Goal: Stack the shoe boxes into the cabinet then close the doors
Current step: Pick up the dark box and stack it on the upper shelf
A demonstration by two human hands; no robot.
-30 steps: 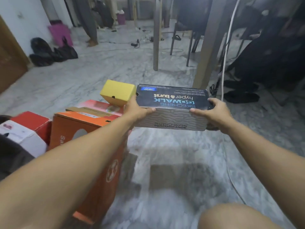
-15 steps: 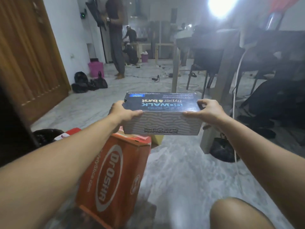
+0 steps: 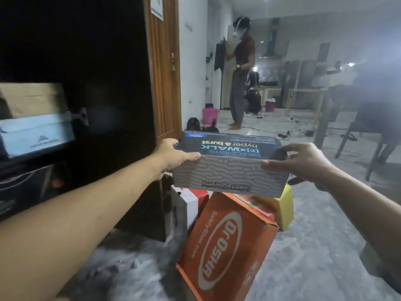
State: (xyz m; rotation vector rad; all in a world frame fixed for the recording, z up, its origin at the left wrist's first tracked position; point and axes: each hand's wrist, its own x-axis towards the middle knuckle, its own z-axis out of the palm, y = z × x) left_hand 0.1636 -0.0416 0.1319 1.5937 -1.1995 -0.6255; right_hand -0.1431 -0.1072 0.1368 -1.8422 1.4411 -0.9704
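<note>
I hold a dark blue and grey Skechers shoe box (image 3: 230,168) in the air at chest height, level. My left hand (image 3: 171,155) grips its left end and my right hand (image 3: 303,161) grips its right end. The dark open cabinet (image 3: 97,83) fills the left side. Inside it a white shoe box (image 3: 36,135) lies on a shelf with a brown box (image 3: 32,101) on top. Below the held box, on the floor, stand an orange box (image 3: 223,244), a white and red box (image 3: 188,203) and a yellow box (image 3: 284,207).
A wooden door (image 3: 162,68) stands just right of the cabinet. A person (image 3: 240,70) stands further back in the room near a pink bin (image 3: 209,116). Dark bags (image 3: 195,124) lie by the wall. A table and chairs (image 3: 358,127) are at the right.
The view has swung left and up, so the cabinet interior now shows. Both hands have carried the Skechers box left toward the cabinet, still above the orange box.
</note>
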